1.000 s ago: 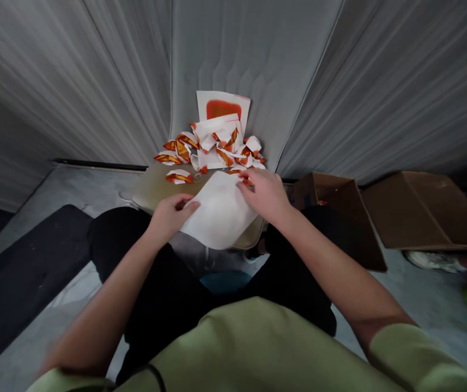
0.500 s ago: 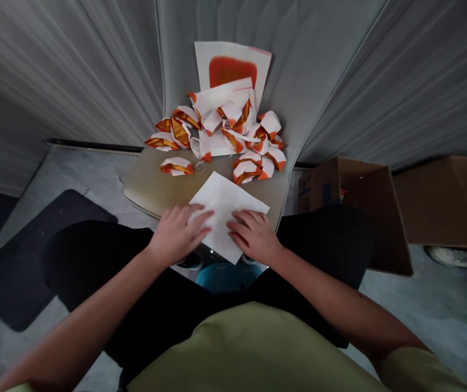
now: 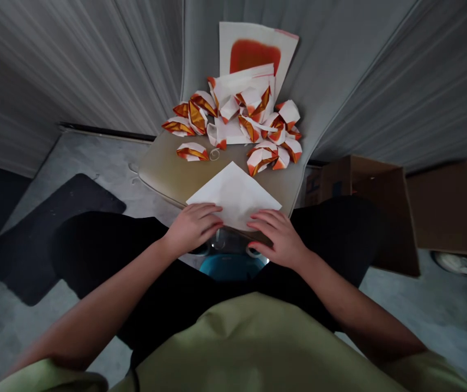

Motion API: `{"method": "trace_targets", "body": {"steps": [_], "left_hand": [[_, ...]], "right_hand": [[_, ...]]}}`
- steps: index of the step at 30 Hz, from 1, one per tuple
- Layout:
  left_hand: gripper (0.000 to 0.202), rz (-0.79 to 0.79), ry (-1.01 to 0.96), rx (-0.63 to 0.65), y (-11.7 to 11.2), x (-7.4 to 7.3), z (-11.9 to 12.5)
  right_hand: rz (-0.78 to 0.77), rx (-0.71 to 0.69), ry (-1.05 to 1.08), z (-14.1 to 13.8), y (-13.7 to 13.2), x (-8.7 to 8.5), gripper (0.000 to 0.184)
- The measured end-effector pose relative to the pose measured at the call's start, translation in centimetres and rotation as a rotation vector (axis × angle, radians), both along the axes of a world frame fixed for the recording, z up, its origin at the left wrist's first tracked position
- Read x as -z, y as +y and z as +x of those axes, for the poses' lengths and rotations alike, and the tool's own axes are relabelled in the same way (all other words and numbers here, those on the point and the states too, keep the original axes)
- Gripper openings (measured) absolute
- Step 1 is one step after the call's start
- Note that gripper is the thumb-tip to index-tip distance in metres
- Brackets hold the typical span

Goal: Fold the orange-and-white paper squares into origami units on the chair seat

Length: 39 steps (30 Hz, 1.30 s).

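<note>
A plain white sheet of paper (image 3: 235, 190) lies on the seat in front of me, one corner pointing away and its near edge between my hands. Whether the near part is folded over or bent under, I cannot tell. My left hand (image 3: 194, 226) rests flat on the paper's left side, fingers stretched out. On the right side, my right hand (image 3: 276, 234) lies with its fingers spread on the sheet, thumb near its lower edge. Beyond the sheet sit several folded paper ingots (image 3: 192, 152), white with orange and gold. Behind them lean printed sheets (image 3: 255, 54) with an orange-red block.
The padded chair (image 3: 157, 163) holds the papers, its back rising against grey curtains (image 3: 106, 65). Open cardboard boxes (image 3: 384, 218) stand on the floor at the right. A dark mat (image 3: 73, 218) lies at the left. Something blue (image 3: 231, 265) shows between my knees.
The white sheet's near corner, pointing toward me before, no longer shows; its near side is now a blunt edge. Both hands have moved slightly apart. The view has shifted.
</note>
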<state>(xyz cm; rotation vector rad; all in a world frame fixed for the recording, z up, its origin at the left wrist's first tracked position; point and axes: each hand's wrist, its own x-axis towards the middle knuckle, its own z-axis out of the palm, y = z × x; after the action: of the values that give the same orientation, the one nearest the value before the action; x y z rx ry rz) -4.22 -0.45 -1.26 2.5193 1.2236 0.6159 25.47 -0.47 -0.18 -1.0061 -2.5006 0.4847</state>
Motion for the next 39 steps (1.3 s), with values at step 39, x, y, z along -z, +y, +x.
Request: {"method": "trace_targets", "body": {"steps": [39], "left_hand": [[0.053, 0.145, 0.195, -0.014, -0.5, 1.1, 4.4]], "right_hand": [[-0.255, 0.346, 0.039, -0.5, 4.9, -1.0, 0.047]]}}
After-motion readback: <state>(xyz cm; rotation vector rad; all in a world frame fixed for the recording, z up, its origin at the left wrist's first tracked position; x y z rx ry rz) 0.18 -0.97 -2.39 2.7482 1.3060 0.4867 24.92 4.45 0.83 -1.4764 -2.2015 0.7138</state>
